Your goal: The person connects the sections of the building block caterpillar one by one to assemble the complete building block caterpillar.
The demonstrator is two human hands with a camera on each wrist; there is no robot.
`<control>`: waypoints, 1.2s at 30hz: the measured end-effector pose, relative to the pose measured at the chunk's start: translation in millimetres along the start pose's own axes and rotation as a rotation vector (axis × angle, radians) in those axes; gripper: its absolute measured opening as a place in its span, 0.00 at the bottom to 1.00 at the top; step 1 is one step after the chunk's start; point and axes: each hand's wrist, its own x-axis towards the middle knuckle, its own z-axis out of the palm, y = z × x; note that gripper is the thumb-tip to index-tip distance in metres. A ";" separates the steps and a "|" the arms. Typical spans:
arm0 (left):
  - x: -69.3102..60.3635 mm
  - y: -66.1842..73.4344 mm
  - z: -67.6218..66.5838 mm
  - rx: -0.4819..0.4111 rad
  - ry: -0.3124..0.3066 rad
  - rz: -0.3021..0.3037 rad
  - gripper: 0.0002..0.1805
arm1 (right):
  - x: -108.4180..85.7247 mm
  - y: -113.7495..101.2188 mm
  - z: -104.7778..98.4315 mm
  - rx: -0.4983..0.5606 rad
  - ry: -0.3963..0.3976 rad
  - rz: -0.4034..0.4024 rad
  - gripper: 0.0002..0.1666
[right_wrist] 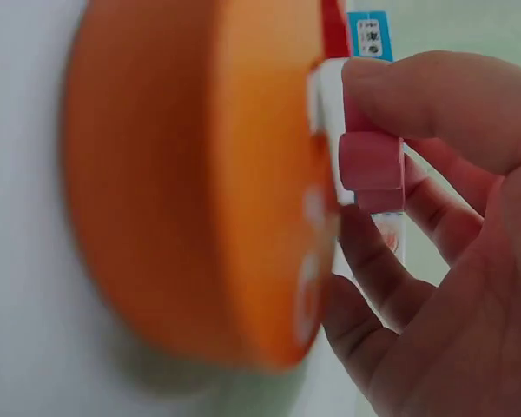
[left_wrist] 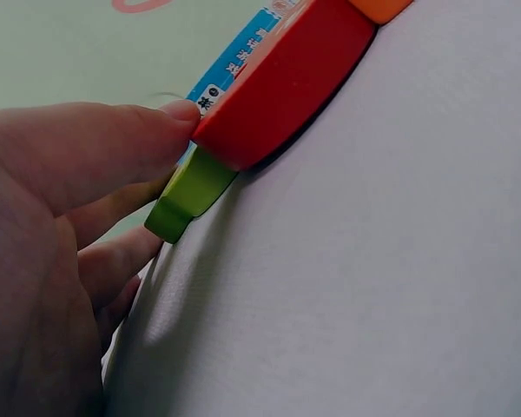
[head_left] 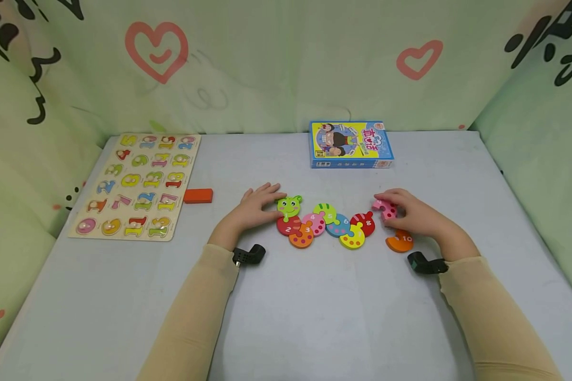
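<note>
A caterpillar puzzle of joined, numbered wooden pieces lies across the middle of the table. At its left end is a green smiling head piece [head_left: 289, 207] beside the red piece numbered 2 [head_left: 288, 226]. My left hand [head_left: 252, 211] rests there with fairly straight fingers; in the left wrist view its thumb touches the edge of the red piece [left_wrist: 286, 87]. Off the chain's right end, my right hand [head_left: 417, 214] pinches a pink spotted piece [head_left: 384, 208] between thumb and fingers. Just below that hand lies the loose orange piece numbered 10 [head_left: 400, 242], large and blurred in the right wrist view.
A number board [head_left: 170, 233] with colourful wooden digits lies at the left, an orange-red block [head_left: 198, 196] against its right edge. A blue and yellow box [head_left: 351, 145] stands at the back. Green curtains with hearts surround the table [head_left: 343, 317] at the back and sides.
</note>
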 end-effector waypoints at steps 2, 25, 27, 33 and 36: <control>0.0 -0.2 0.3 -0.001 0.002 -0.003 0.30 | 0.4 -5.4 -0.5 0.013 -0.019 -0.006 0.36; 1.2 0.4 1.5 0.009 0.001 -0.011 0.30 | 9.5 -17.9 0.2 0.012 -0.109 -0.031 0.34; 1.5 0.5 1.2 0.012 -0.002 -0.009 0.30 | 9.7 -18.5 0.3 0.011 -0.112 -0.030 0.34; 0.6 0.1 0.8 0.006 -0.003 -0.007 0.30 | 9.0 -19.8 0.3 0.018 -0.123 -0.019 0.34; 0.4 -0.3 0.7 0.001 0.000 -0.004 0.30 | 8.8 -20.0 0.8 0.019 -0.124 -0.015 0.34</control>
